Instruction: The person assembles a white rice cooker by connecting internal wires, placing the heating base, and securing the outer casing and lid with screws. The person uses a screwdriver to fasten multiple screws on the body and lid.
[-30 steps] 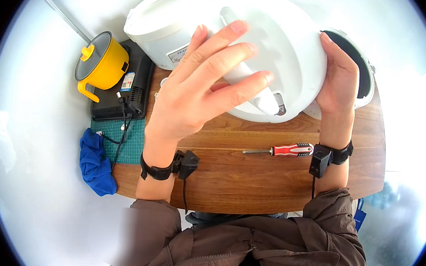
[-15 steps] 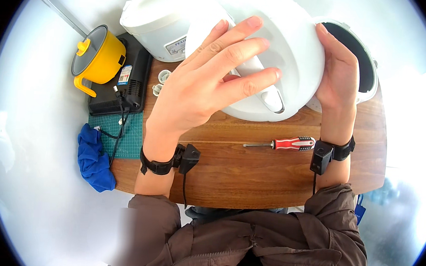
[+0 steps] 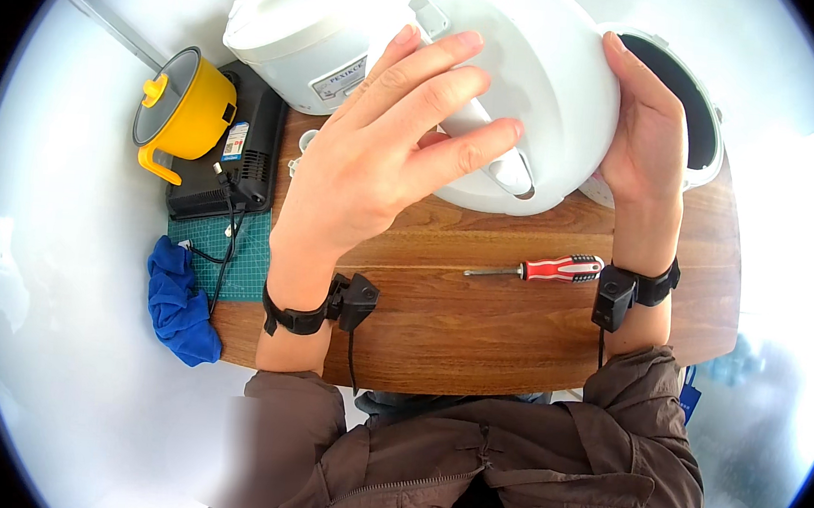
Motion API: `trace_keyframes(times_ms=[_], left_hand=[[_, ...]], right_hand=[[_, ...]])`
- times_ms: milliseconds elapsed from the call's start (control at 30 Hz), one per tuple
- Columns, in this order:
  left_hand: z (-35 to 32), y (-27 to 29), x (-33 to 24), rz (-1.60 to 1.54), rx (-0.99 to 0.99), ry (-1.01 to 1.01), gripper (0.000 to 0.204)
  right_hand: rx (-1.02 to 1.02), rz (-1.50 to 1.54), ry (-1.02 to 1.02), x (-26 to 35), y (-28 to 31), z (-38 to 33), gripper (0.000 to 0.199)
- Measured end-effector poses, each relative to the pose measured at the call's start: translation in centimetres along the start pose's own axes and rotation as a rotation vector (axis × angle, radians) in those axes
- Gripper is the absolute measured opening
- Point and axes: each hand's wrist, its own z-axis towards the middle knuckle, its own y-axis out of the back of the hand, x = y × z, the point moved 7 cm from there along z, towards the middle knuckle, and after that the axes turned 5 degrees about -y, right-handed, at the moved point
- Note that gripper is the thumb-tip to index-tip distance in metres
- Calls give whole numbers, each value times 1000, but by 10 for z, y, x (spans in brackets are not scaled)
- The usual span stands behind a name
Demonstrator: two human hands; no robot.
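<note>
A large white domed rice cooker lid [image 3: 569,95], with a carrying handle [image 3: 506,167] across it, is tilted up over the far part of the table. My right hand [image 3: 644,129] grips its right edge, thumb on the near face and the other fingers hidden behind. My left hand [image 3: 387,139] lies over the handle with its fingers stretched and apart; its thumb is mostly hidden. Behind my right hand stands a white rice cooker body [image 3: 710,176] with a dark interior and open top. A red-handled screwdriver [image 3: 557,268] rests on the wooden table [image 3: 477,334].
Another white rice cooker [image 3: 294,48] stands closed at the far left. Beside it, a yellow pot [image 3: 195,112] sits on a black appliance [image 3: 247,186] with cables. A green cutting mat [image 3: 251,257], a blue cloth [image 3: 177,299] and small white parts [image 3: 303,143] lie on the left.
The lid has shifted slightly up and away, its near edge farther from me. My left hand has moved a little left along with the handle. My right hand keeps its grip.
</note>
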Motion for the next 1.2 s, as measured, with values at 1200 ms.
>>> trace_keyframes(times_ms=[1200], left_hand=[[-5,-24,-5,-2,-55,108,104]], right_hand=[[-176,130,162,19,-13,-23,28]])
